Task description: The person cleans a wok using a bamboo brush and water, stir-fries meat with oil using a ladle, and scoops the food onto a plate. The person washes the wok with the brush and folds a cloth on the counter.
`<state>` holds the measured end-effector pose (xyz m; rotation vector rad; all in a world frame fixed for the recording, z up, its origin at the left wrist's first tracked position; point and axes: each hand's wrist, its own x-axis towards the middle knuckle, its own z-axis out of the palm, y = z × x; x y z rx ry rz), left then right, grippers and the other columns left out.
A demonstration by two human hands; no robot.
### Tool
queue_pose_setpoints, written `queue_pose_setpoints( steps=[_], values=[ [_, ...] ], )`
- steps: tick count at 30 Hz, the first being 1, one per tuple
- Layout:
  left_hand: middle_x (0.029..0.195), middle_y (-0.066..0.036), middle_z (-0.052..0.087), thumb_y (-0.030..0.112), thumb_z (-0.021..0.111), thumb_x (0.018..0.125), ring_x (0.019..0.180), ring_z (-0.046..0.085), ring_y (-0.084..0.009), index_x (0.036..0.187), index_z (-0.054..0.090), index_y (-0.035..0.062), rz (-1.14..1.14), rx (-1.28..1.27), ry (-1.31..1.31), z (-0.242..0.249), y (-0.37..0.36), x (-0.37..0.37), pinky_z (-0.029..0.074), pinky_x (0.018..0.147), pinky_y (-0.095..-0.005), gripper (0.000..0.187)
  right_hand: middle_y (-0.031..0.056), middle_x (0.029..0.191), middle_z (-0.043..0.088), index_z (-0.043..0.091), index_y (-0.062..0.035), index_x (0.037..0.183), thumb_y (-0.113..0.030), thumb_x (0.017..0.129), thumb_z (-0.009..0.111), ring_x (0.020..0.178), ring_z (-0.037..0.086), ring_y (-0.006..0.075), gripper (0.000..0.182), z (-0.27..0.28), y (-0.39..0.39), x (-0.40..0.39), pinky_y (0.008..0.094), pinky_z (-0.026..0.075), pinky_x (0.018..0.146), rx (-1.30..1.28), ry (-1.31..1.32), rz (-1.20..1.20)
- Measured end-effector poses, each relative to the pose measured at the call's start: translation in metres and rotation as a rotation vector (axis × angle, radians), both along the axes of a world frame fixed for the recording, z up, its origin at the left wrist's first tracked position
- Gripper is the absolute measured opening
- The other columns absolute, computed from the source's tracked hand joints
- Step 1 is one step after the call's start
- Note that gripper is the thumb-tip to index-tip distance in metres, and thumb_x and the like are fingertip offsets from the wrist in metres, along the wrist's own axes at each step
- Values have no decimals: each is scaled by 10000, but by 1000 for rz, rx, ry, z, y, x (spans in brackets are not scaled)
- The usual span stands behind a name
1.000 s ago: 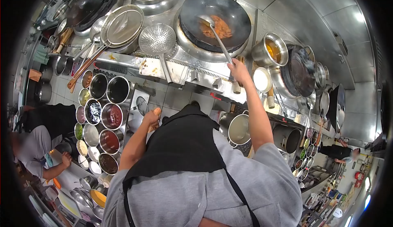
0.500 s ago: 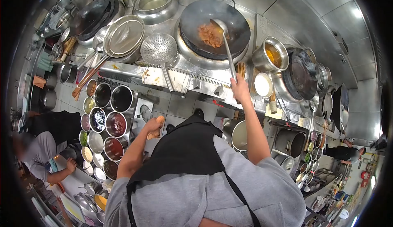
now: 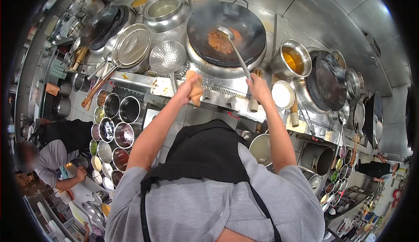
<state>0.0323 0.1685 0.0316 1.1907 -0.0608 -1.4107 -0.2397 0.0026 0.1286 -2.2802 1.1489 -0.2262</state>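
- Close by, I see a person's black apron (image 3: 196, 154)
- The left hand (image 3: 185, 89) has its fingers curled round a tan cloth (image 3: 196, 94), near the front of the stove
- The right hand (image 3: 260, 89) has its fingers wrapped round the end of a ladle (image 3: 238, 56)
- A skimmer (image 3: 167, 57) sits just past the left hand
- The ladle's round end is down in the wok (image 3: 253, 30), at the orange-brown food (image 3: 219, 44)
- Grey haze hangs over the wok
- Pots (image 3: 162, 22) stand at the back

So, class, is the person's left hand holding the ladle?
No, the right hand grips the ladle, while the left hand holds a cloth.
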Motion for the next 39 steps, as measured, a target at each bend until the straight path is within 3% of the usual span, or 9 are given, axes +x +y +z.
queue_pose_setpoints(
  steps=[7,10,15,21,25,30,35,36,39],
  values=[
    [1059,-145,650,393,514,990,925,664,-305,1161,557,47,206,5,158,18,-136,6,539,862,-474,388,312,915,662,572,16,1153,-221,931,570,920,645,469,325,-23,-1,6,533,495,845,61,-27,-9],
    [1048,-159,667,253,475,968,938,665,-326,1098,584,20,115,244,147,-52,-192,25,527,878,-515,289,300,931,664,583,13,1150,-208,906,590,919,644,456,329,21,16,-5,521,489,839,-26,78,37],
    [1000,-158,668,185,487,899,907,662,-347,1021,594,12,28,204,243,29,-150,-10,528,852,-535,238,249,884,656,590,-3,1118,-219,909,601,878,631,447,301,155,43,-65,482,490,778,536,274,-3],
    [983,-146,628,154,500,874,930,633,-345,932,538,81,77,47,169,-36,-89,-12,520,884,-525,102,275,973,672,545,-7,1217,-201,896,602,926,645,437,379,26,20,-16,511,497,835,-76,175,-88],
    [1047,-167,610,159,484,877,999,617,-338,957,530,70,67,349,303,-17,-47,-21,499,930,-558,128,265,934,673,544,17,1275,-186,887,632,871,653,405,447,101,41,-41,456,497,776,32,76,-27],
    [1015,-168,628,132,492,887,900,666,-343,1033,528,24,6,183,286,73,-100,-8,561,810,-542,185,256,898,667,601,13,1200,-180,873,641,833,659,364,382,170,43,-36,424,499,753,432,300,-9],
    [929,-117,576,123,489,886,874,638,-317,944,526,62,-107,-7,93,-72,-127,33,561,795,-519,92,179,738,646,613,13,1025,-179,864,629,662,641,300,251,21,-1,2,439,498,653,-166,-36,5],
    [923,-114,573,101,476,877,867,637,-311,946,528,60,-63,12,104,-64,-112,25,563,794,-516,96,117,687,626,629,-11,1060,-190,885,640,531,595,223,250,18,-1,-5,376,468,521,-202,-138,15],
    [916,-112,567,53,450,853,854,640,-298,959,525,54,51,110,144,-66,-72,5,570,793,-516,130,52,646,576,596,-47,1265,-221,936,635,446,522,143,375,78,33,-39,309,399,425,423,-303,-233]
  ],
)
